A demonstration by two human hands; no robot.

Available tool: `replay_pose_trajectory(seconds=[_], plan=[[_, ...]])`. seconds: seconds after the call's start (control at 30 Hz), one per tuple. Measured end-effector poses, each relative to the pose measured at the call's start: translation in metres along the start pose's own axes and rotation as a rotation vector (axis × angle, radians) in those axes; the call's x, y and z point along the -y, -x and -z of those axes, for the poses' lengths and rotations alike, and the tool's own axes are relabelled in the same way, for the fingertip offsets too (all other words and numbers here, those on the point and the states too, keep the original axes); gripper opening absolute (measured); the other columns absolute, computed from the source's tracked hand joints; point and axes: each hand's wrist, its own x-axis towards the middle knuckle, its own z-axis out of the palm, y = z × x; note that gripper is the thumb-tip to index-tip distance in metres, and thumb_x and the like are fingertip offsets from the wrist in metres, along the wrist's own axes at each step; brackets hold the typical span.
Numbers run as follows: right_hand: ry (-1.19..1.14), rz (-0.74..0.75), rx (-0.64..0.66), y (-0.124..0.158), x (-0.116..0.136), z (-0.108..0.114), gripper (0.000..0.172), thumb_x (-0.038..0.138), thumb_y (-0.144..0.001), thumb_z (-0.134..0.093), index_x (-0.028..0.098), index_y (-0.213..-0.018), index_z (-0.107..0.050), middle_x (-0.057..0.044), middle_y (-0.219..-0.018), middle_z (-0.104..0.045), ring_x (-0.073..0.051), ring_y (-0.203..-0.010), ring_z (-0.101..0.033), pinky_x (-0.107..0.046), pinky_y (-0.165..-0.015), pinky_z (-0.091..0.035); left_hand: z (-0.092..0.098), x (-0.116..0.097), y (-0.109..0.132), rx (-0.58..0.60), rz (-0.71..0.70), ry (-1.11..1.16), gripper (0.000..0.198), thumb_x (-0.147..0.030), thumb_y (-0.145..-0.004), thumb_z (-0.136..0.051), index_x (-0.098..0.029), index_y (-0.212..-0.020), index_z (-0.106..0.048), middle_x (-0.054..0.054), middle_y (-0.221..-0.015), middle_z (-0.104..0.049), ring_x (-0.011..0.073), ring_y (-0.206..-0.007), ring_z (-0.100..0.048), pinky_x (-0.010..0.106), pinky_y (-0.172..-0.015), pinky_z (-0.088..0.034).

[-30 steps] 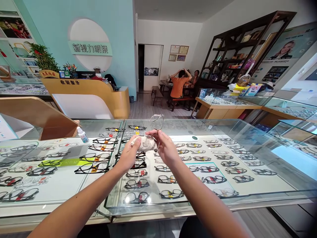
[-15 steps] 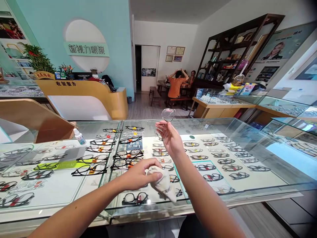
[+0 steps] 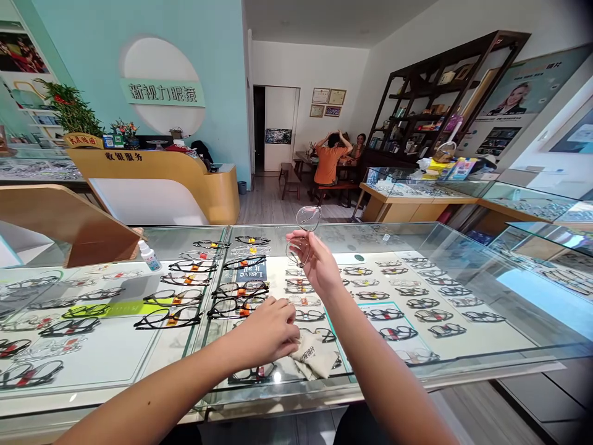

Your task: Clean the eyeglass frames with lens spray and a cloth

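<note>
My right hand holds up a pair of thin-rimmed eyeglasses above the glass counter. One lens stands above the fingers and the other hangs beside them. A pale cleaning cloth with dark printed writing lies crumpled on the counter top, near its front edge. Over the cloth's left end is my left hand, back upward, its fingers loosely bent and a little apart. The fingertips are close to the cloth; whether they touch it is partly hidden.
Rows of eyeglass frames lie inside the glass display counter. A small white spray bottle stands on it at left, beside a brown wooden stand. Farther back are a cashier desk and a seated person in orange.
My left hand has loosened from the cleaning cloth, which has sunk onto the glass and spread out. My right hand has shifted slightly left and down with the eyeglasses.
</note>
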Motion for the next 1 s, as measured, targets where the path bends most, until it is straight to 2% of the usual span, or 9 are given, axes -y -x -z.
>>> replay_pose_trajectory(seconds=[0.13,0.2,0.3,0.47,0.57,0.7,0.87,0.93,1.0], plan=[[0.042,-0.014,0.031,0.001,0.0,-0.001,0.035,0.059,-0.09,-0.083,0.026,-0.101,-0.086,-0.006,-0.109,-0.084,-0.02,-0.107,-0.073,-0.031,-0.096,-0.057,0.008,0.001,-0.001,-0.092,-0.017,0.028,0.014,-0.036,-0.099,-0.074,-0.022,-0.097,-0.072,0.003,-0.099,-0.072,0.0229,-0.097,-0.061,0.039,-0.085,-0.04],[0.058,-0.011,0.04,0.002,0.0,0.0,0.036,0.06,-0.09,-0.082,0.026,-0.101,-0.086,-0.006,-0.108,-0.084,-0.021,-0.106,-0.073,-0.033,-0.097,-0.056,0.016,0.006,-0.001,-0.225,0.009,0.053,0.006,-0.024,-0.094,-0.072,-0.021,-0.092,-0.067,0.002,-0.092,-0.071,0.0218,-0.091,-0.061,0.039,-0.082,-0.041],[0.086,-0.023,0.071,0.002,0.0,0.0,0.037,0.061,-0.091,-0.081,0.025,-0.1,-0.085,-0.007,-0.108,-0.084,-0.022,-0.105,-0.072,-0.034,-0.097,-0.055,0.029,0.022,0.0,-0.479,0.057,0.072,0.011,-0.013,-0.09,-0.065,-0.021,-0.085,-0.061,0.001,-0.083,-0.07,0.02,-0.082,-0.06,0.037,-0.078,-0.042],[0.14,-0.081,0.192,0.004,0.001,-0.001,0.04,0.063,-0.092,-0.079,0.024,-0.098,-0.085,-0.007,-0.103,-0.083,-0.022,-0.1,-0.07,-0.034,-0.093,-0.052,0.051,0.053,0.004,-0.854,0.134,0.045,0.014,-0.012,-0.095,-0.066,-0.022,-0.086,-0.064,0.0,-0.083,-0.073,0.0184,-0.079,-0.064,0.035,-0.08,-0.047],[0.212,-0.112,0.274,0.006,0.002,-0.001,0.042,0.064,-0.094,-0.075,0.023,-0.098,-0.085,-0.008,-0.1,-0.082,-0.022,-0.095,-0.068,-0.035,-0.092,-0.051,0.059,0.067,0.007,-0.999,0.162,0.042,0.015,-0.013,-0.095,-0.069,-0.022,-0.085,-0.067,0.0,-0.082,-0.075,0.0185,-0.079,-0.067,0.035,-0.08,-0.05],[0.313,-0.148,0.389,0.006,0.002,0.002,0.045,0.064,-0.097,-0.072,0.021,-0.096,-0.086,-0.008,-0.098,-0.081,-0.022,-0.095,-0.066,-0.035,-0.091,-0.048,0.064,0.076,0.01,-1.073,0.171,0.008,0.016,-0.012,-0.095,-0.071,-0.022,-0.083,-0.069,0.0,-0.081,-0.076,0.0187,-0.079,-0.069,0.035,-0.079,-0.051],[0.408,-0.186,0.505,0.004,-0.002,0.008,0.046,0.062,-0.101,-0.067,0.02,-0.095,-0.086,-0.009,-0.099,-0.082,-0.024,-0.097,-0.068,-0.036,-0.093,-0.046,0.065,0.081,0.012,-1.064,0.106,-0.066,0.014,-0.013,-0.095,-0.071,-0.023,-0.088,-0.067,0.0,-0.085,-0.078,0.0201,-0.083,-0.071,0.037,-0.083,-0.053],[0.452,-0.187,0.545,0.004,-0.001,0.008,0.047,0.061,-0.103,-0.066,0.02,-0.095,-0.086,-0.009,-0.097,-0.082,-0.024,-0.097,-0.068,-0.036,-0.093,-0.046,0.066,0.082,0.013,-1.028,0.069,-0.102,0.014,-0.018,-0.093,-0.076,-0.024,-0.103,-0.068,0.005,-0.103,-0.081,0.0238,-0.097,-0.074,0.041,-0.091,-0.055],[0.49,-0.189,0.598,0.004,0.002,0.008,0.048,0.061,-0.103,-0.065,0.019,-0.095,-0.086,-0.009,-0.095,-0.081,-0.024,-0.097,-0.068,-0.037,-0.094,-0.047,0.065,0.083,0.014,-0.963,0.04,-0.141,0.042,-0.027,-0.089,-0.083,-0.024,-0.126,-0.065,0.012,-0.129,-0.078,0.0301,-0.118,-0.073,0.048,-0.103,-0.055]])
